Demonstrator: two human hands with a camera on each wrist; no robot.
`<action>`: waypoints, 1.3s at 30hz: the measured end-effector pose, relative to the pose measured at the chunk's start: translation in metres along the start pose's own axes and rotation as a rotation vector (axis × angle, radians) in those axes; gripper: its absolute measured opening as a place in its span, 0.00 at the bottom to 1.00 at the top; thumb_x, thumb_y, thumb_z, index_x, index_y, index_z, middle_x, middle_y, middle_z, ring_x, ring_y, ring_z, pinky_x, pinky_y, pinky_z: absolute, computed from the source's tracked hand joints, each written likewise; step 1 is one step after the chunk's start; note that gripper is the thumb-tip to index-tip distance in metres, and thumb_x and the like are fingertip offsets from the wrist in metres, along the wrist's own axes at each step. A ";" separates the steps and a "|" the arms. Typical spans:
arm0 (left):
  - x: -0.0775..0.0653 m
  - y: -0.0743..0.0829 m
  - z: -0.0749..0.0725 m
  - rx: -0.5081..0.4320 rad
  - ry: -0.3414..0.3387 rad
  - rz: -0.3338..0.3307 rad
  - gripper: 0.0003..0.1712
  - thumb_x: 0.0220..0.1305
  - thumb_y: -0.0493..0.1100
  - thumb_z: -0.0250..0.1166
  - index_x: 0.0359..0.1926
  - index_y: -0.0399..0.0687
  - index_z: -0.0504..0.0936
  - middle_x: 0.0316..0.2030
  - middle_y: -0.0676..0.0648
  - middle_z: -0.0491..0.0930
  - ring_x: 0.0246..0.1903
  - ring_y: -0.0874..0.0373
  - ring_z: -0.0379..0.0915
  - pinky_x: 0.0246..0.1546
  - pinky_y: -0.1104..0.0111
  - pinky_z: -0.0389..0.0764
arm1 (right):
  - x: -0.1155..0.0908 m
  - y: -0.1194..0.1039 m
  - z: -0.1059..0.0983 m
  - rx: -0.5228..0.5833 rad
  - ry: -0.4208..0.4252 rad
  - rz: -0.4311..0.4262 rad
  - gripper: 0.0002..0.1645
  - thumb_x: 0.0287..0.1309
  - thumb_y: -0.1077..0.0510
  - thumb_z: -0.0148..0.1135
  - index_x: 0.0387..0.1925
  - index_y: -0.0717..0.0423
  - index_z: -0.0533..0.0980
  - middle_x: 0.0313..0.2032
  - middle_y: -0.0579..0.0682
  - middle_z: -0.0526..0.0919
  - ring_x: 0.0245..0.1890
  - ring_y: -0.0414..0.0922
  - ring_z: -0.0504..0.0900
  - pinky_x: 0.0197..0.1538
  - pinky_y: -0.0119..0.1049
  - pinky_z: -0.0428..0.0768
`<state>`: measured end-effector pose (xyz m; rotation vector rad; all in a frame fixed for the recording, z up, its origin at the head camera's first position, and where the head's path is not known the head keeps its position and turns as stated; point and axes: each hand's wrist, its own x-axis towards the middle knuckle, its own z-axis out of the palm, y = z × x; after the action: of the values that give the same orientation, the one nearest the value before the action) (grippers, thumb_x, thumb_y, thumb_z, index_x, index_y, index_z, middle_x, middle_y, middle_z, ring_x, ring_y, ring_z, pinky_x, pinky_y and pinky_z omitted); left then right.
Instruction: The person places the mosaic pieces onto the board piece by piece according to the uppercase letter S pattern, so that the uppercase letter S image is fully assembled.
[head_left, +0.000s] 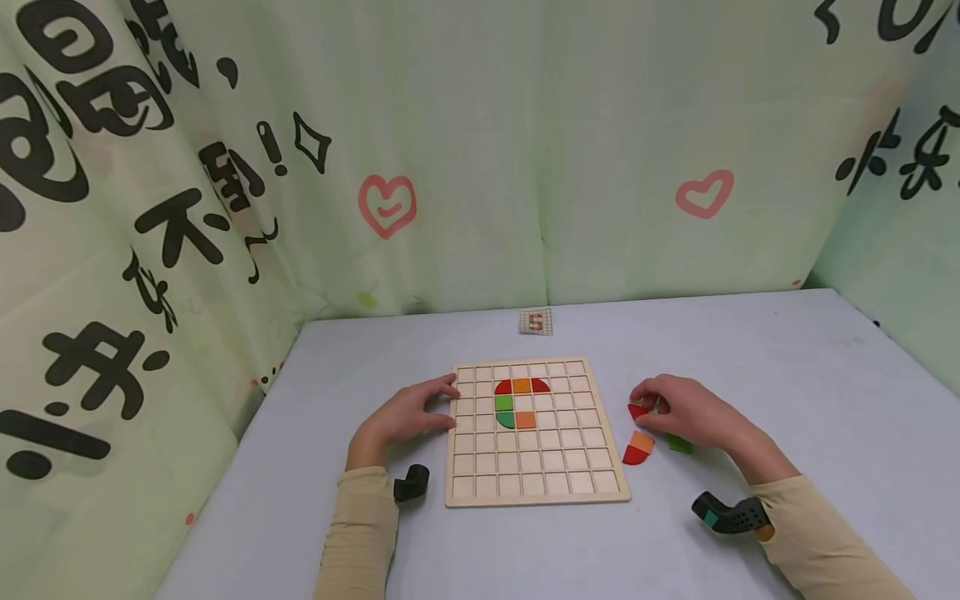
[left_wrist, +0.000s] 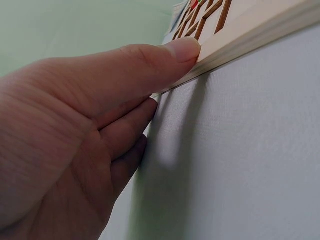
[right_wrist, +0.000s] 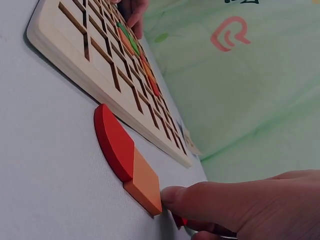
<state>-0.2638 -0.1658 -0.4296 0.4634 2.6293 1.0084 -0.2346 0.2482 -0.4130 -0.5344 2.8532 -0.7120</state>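
Note:
A wooden grid board [head_left: 540, 492] lies on the table with several coloured tiles set in its cells. Its upper row has a red tile, an orange square [head_left: 521, 386] and another red tile. A light green square [head_left: 504, 402] sits below, then a dark green quarter-circle [head_left: 506, 419] beside an orange square. My left hand [head_left: 405, 414] touches the board's left edge with thumb and fingertips. Right of the board, my right hand [head_left: 693, 410] pinches a red quarter-circle tile [head_left: 637, 410] close over the table, its thumb partly hiding it in the right wrist view.
Near the right hand lie a loose orange tile [right_wrist: 143, 181], a red quarter-circle tile [right_wrist: 114, 145] touching it, and a green tile [head_left: 680, 444] partly under the hand. A small pattern card [head_left: 536, 322] lies behind the board. Light green curtains [head_left: 480, 167] surround the table.

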 end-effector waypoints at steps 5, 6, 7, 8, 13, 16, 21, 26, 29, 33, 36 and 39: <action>-0.001 0.000 -0.001 0.013 0.004 0.016 0.22 0.61 0.42 0.72 0.56 0.49 0.81 0.75 0.50 0.63 0.76 0.48 0.54 0.75 0.53 0.60 | 0.002 0.000 0.001 -0.008 -0.003 -0.012 0.15 0.57 0.58 0.71 0.45 0.60 0.81 0.36 0.47 0.80 0.36 0.43 0.75 0.36 0.34 0.78; -0.001 0.000 -0.002 0.014 0.006 0.018 0.22 0.61 0.42 0.72 0.56 0.49 0.81 0.75 0.50 0.64 0.76 0.48 0.55 0.75 0.53 0.60 | 0.002 -0.001 0.001 -0.008 0.001 -0.013 0.15 0.57 0.58 0.71 0.45 0.60 0.81 0.36 0.47 0.80 0.36 0.43 0.75 0.36 0.33 0.78; -0.001 0.000 -0.002 0.015 0.006 0.020 0.22 0.61 0.42 0.72 0.56 0.48 0.81 0.75 0.49 0.64 0.76 0.48 0.55 0.75 0.53 0.60 | 0.003 -0.002 0.001 -0.008 0.007 -0.016 0.14 0.58 0.58 0.71 0.44 0.60 0.81 0.36 0.47 0.80 0.35 0.42 0.75 0.36 0.33 0.78; -0.001 0.000 -0.002 0.015 0.006 0.020 0.22 0.61 0.42 0.72 0.56 0.48 0.81 0.75 0.49 0.64 0.76 0.48 0.55 0.75 0.53 0.60 | 0.003 -0.004 0.002 -0.006 0.015 -0.016 0.14 0.58 0.58 0.71 0.44 0.59 0.81 0.36 0.46 0.80 0.35 0.42 0.75 0.37 0.33 0.78; 0.001 -0.001 -0.002 0.014 0.004 0.018 0.22 0.61 0.42 0.72 0.56 0.49 0.81 0.75 0.49 0.63 0.76 0.47 0.55 0.75 0.53 0.60 | 0.007 -0.018 0.006 0.022 0.038 -0.027 0.13 0.58 0.58 0.69 0.44 0.59 0.80 0.35 0.46 0.81 0.35 0.41 0.76 0.38 0.35 0.78; 0.002 -0.001 -0.002 0.015 0.002 0.017 0.22 0.61 0.42 0.72 0.56 0.49 0.81 0.75 0.49 0.63 0.76 0.48 0.55 0.75 0.54 0.60 | 0.011 -0.031 0.010 0.042 0.013 -0.035 0.14 0.58 0.57 0.70 0.44 0.58 0.80 0.35 0.46 0.81 0.34 0.41 0.76 0.36 0.34 0.78; 0.001 -0.002 -0.003 0.010 -0.003 0.017 0.22 0.60 0.42 0.73 0.56 0.48 0.81 0.75 0.49 0.63 0.76 0.48 0.55 0.75 0.53 0.60 | 0.020 -0.048 0.017 0.024 -0.035 -0.098 0.14 0.59 0.56 0.71 0.45 0.56 0.80 0.34 0.43 0.80 0.35 0.39 0.75 0.36 0.32 0.77; 0.001 -0.001 -0.002 -0.001 -0.007 0.015 0.22 0.61 0.42 0.72 0.56 0.48 0.81 0.75 0.49 0.63 0.76 0.48 0.54 0.76 0.54 0.60 | 0.030 -0.062 0.025 -0.041 -0.053 -0.179 0.12 0.59 0.56 0.71 0.43 0.54 0.81 0.33 0.42 0.78 0.34 0.39 0.73 0.38 0.33 0.76; 0.001 0.000 -0.002 -0.001 -0.011 0.015 0.22 0.61 0.42 0.72 0.57 0.48 0.81 0.75 0.49 0.63 0.76 0.49 0.54 0.76 0.54 0.59 | 0.035 -0.069 0.028 -0.076 -0.053 -0.209 0.11 0.59 0.57 0.71 0.43 0.54 0.82 0.33 0.43 0.78 0.33 0.39 0.72 0.38 0.32 0.76; 0.000 0.001 -0.002 0.001 -0.010 0.017 0.22 0.61 0.42 0.72 0.56 0.48 0.81 0.75 0.48 0.63 0.76 0.48 0.55 0.75 0.53 0.60 | 0.040 -0.076 0.032 -0.110 -0.044 -0.228 0.11 0.59 0.57 0.71 0.44 0.54 0.83 0.34 0.43 0.79 0.35 0.38 0.73 0.40 0.33 0.78; 0.000 0.001 -0.002 0.001 -0.009 0.019 0.22 0.61 0.42 0.72 0.56 0.48 0.81 0.75 0.48 0.63 0.76 0.47 0.55 0.75 0.53 0.60 | 0.042 -0.078 0.035 -0.115 -0.035 -0.245 0.12 0.59 0.56 0.71 0.44 0.55 0.82 0.35 0.43 0.80 0.34 0.39 0.73 0.39 0.33 0.78; 0.000 0.001 -0.002 -0.001 -0.009 0.018 0.22 0.61 0.42 0.72 0.56 0.48 0.81 0.75 0.48 0.63 0.76 0.47 0.55 0.75 0.53 0.60 | 0.045 -0.080 0.037 -0.114 -0.025 -0.251 0.12 0.60 0.56 0.70 0.44 0.55 0.82 0.34 0.43 0.79 0.33 0.39 0.72 0.38 0.32 0.76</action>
<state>-0.2643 -0.1665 -0.4271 0.4914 2.6211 1.0112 -0.2440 0.1499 -0.4101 -0.9244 2.8450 -0.5755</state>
